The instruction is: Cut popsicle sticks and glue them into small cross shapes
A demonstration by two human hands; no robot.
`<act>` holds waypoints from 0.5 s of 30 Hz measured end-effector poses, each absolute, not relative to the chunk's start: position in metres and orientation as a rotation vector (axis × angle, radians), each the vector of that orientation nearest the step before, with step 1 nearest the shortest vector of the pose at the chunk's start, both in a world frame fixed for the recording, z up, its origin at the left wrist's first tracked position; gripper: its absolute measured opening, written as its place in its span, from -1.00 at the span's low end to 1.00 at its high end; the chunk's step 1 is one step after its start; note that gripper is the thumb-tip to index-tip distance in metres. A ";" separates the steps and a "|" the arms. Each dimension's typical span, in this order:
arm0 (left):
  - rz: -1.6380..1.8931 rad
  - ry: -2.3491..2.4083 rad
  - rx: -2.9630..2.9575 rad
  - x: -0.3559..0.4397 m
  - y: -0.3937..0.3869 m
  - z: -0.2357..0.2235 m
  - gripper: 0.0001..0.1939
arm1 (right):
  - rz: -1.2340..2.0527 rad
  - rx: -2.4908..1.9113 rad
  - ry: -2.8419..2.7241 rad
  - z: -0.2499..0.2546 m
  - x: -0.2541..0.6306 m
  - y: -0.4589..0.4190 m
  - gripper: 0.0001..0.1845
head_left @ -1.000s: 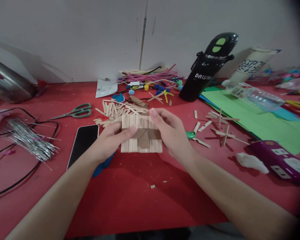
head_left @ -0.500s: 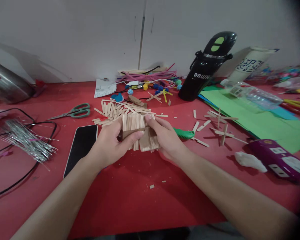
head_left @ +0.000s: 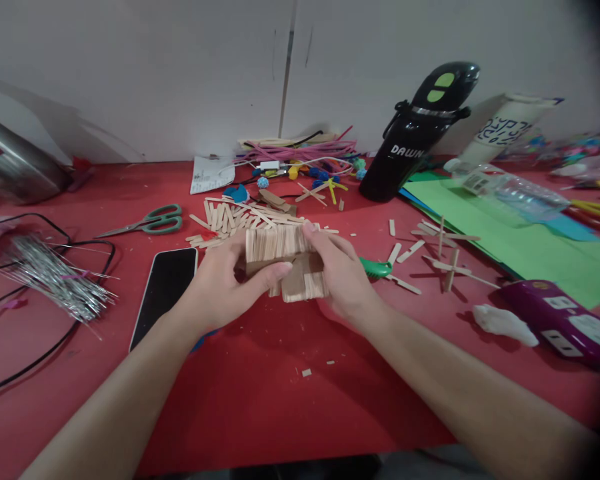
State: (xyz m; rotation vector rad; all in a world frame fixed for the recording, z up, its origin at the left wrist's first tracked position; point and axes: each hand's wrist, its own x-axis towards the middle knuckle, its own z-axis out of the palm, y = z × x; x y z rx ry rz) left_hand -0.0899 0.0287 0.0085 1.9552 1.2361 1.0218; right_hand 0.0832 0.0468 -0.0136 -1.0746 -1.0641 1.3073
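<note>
Thin, pale wooden strips, packed edge to edge, form a ribbed, roughly rectangular block (head_left: pixel 273 245), with a flat, matt brown strip (head_left: pixel 294 285) across its front. The block sits between the fingers of both hands, raised in front of the red tabletop (head_left: pixel 300 413). The left hand (head_left: pixel 217 283) grasps its left side, the thumb lying flat over the brown strip; the right hand (head_left: pixel 347 277) grips its right side, the thumb tip pressing near the upper right corner. The remaining fingers are mostly hidden, so their exact curl cannot be told.

Just beyond the right fingers, to their right, lies a smooth green handle (head_left: pixel 377 268). To the left of the left fingers, partly behind the wrist, rests a flat, glossy black phone (head_left: pixel 165 290) with a pale rim. Just past the fingertips spreads a loose pile of flat wooden sticks (head_left: pixel 225 220). Farther left of the left fingers, scissors (head_left: pixel 163 221) with grey-green looped handles lie flat. Well to the right of the right fingers stand crossed wooden sticks (head_left: pixel 450 269). Farthest beyond the fingers, a shiny black bottle (head_left: pixel 400 153) leans to the right, behind them a tangle of pink cords (head_left: pixel 300 152).
</note>
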 end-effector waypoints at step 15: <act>1.176 1.195 1.761 -0.081 0.021 0.018 -0.77 | 1.310 -0.955 -1.281 -0.007 0.082 0.037 -0.58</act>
